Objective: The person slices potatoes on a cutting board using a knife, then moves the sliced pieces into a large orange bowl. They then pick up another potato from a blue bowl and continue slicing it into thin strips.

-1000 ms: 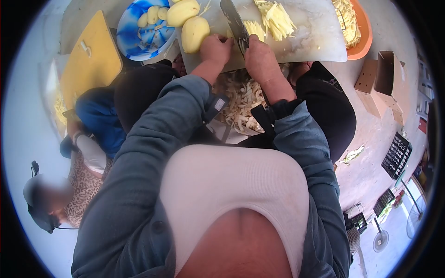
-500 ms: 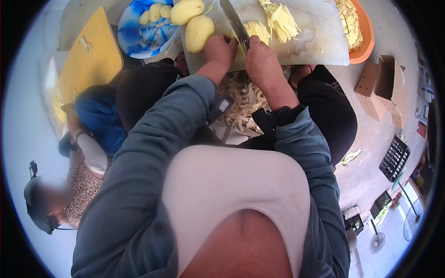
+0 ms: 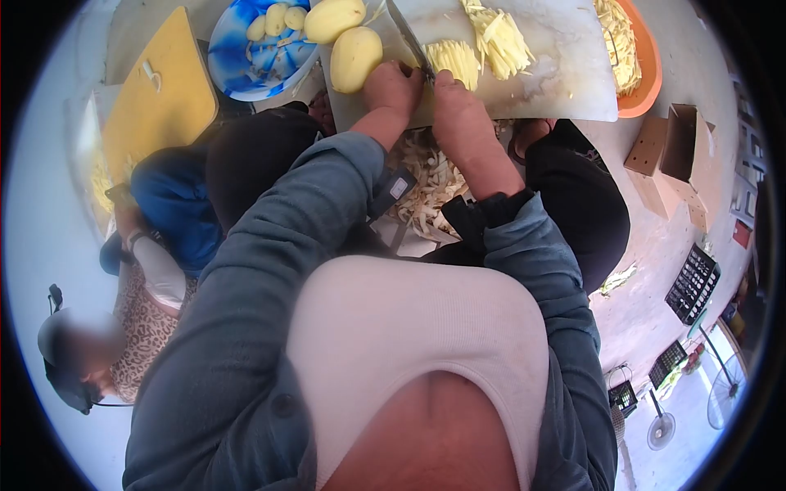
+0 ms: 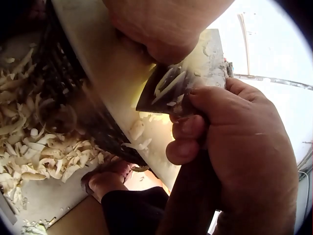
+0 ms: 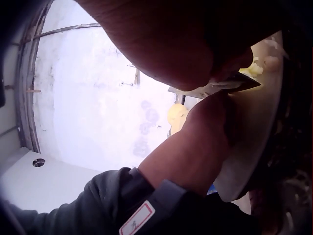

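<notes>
My right hand [image 3: 460, 110] grips the handle of a kitchen knife [image 3: 407, 34], its blade standing on a white cutting board [image 3: 565, 69]. Left of the blade, my left hand [image 3: 395, 88] holds a potato with bent fingers; the hand hides most of it. In the left wrist view a sliver of yellow potato [image 4: 145, 84] shows beside the blade, and bits of potato cling to the metal. Cut potato strips [image 3: 453, 62] lie right of the knife, with another pile [image 3: 503, 41] beyond. Two peeled whole potatoes [image 3: 356, 60] sit by my left hand.
A blue-and-white basin [image 3: 223, 69] with small potatoes stands at left, an orange basin [image 3: 652, 78] of strips at right. Peelings [image 3: 431, 182] lie below the board's near edge. Another person [image 3: 151, 286] sits at left by a yellow board [image 3: 168, 90]. Cardboard boxes [image 3: 655, 159] stand at right.
The knife has come down and tilted beside the potato, and my right hand has dropped slightly with it. The view has shifted a little; my left hand keeps its place by the blade.
</notes>
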A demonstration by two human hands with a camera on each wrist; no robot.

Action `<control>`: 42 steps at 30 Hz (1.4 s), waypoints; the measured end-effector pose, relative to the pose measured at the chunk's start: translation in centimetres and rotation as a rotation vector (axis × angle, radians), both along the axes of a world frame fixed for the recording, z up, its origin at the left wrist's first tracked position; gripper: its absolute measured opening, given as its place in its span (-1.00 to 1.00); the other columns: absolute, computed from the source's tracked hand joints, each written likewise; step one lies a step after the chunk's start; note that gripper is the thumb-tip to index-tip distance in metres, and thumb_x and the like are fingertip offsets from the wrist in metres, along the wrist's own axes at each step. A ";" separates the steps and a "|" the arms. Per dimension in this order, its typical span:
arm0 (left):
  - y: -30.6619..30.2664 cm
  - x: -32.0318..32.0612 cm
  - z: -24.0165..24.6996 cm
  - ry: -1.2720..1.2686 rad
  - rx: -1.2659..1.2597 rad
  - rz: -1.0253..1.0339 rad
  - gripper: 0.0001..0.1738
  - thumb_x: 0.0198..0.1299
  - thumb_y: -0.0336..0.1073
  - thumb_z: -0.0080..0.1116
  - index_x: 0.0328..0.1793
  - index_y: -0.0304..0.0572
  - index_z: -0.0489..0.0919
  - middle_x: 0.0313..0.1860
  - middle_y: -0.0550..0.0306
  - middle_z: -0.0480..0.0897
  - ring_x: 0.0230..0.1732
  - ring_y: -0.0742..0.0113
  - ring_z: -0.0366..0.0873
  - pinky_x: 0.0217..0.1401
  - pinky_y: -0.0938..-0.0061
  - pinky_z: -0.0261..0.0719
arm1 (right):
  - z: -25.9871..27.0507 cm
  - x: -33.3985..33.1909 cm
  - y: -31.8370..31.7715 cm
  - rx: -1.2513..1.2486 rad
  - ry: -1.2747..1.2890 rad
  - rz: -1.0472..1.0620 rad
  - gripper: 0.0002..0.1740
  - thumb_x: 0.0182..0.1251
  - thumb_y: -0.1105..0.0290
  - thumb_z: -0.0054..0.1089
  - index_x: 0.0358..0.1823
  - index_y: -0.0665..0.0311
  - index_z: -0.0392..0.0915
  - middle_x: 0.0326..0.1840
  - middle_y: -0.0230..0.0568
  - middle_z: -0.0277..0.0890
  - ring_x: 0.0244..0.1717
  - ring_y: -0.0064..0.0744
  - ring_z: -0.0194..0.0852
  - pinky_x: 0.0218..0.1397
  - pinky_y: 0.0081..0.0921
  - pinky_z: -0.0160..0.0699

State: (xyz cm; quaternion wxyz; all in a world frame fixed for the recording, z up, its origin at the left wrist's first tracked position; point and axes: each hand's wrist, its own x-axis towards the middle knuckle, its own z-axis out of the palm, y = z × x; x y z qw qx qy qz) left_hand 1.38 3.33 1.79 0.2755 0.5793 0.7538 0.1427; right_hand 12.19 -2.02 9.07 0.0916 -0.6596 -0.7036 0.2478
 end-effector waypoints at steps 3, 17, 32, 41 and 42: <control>0.0 -0.1 -0.1 -0.011 -0.005 -0.008 -0.65 0.01 -0.02 0.17 -0.31 -0.14 0.69 -0.37 -0.05 0.67 -0.28 0.03 0.65 -0.16 0.26 0.58 | -0.2 -0.4 0.0 -0.014 0.001 -0.001 -0.78 0.18 0.57 -0.05 -0.13 0.42 0.27 -0.18 0.22 0.47 -0.21 0.17 0.57 -0.14 -0.12 0.58; -0.2 -0.2 -0.1 -0.053 0.002 -0.012 -0.66 0.03 -0.03 0.16 -0.28 -0.12 0.70 -0.38 -0.08 0.67 -0.27 0.01 0.64 -0.17 0.26 0.56 | -3.4 0.9 1.1 0.110 0.203 -0.186 -0.84 0.20 0.54 -0.06 -0.22 0.46 0.26 -0.43 0.28 0.48 -0.29 0.27 0.50 -0.20 -0.02 0.48; -0.1 0.1 0.1 0.007 0.019 -0.018 -0.67 0.04 -0.03 0.14 -0.27 -0.08 0.71 -0.33 -0.06 0.68 -0.23 0.02 0.64 -0.11 0.27 0.57 | -0.1 0.0 0.4 0.000 0.016 -0.017 -0.81 0.18 0.58 -0.11 -0.16 0.43 0.28 -0.22 0.25 0.48 -0.21 0.18 0.55 -0.14 -0.10 0.55; -0.2 0.0 0.3 -0.025 0.062 -0.040 -0.61 0.04 0.00 0.11 -0.31 -0.18 0.69 -0.37 -0.13 0.66 -0.26 -0.05 0.63 -0.16 0.24 0.56 | -2.4 -0.6 0.9 0.079 0.084 -0.101 -0.83 0.15 0.61 -0.13 -0.20 0.44 0.26 -0.35 0.28 0.51 -0.28 0.23 0.54 -0.14 -0.02 0.51; -0.2 0.1 0.3 -0.030 0.076 -0.052 -0.61 0.04 0.00 0.11 -0.31 -0.18 0.69 -0.37 -0.13 0.66 -0.26 -0.05 0.63 -0.16 0.24 0.56 | -2.3 -0.4 1.1 0.094 0.080 -0.112 -0.83 0.15 0.61 -0.13 -0.20 0.44 0.26 -0.35 0.28 0.51 -0.28 0.23 0.54 -0.14 -0.02 0.51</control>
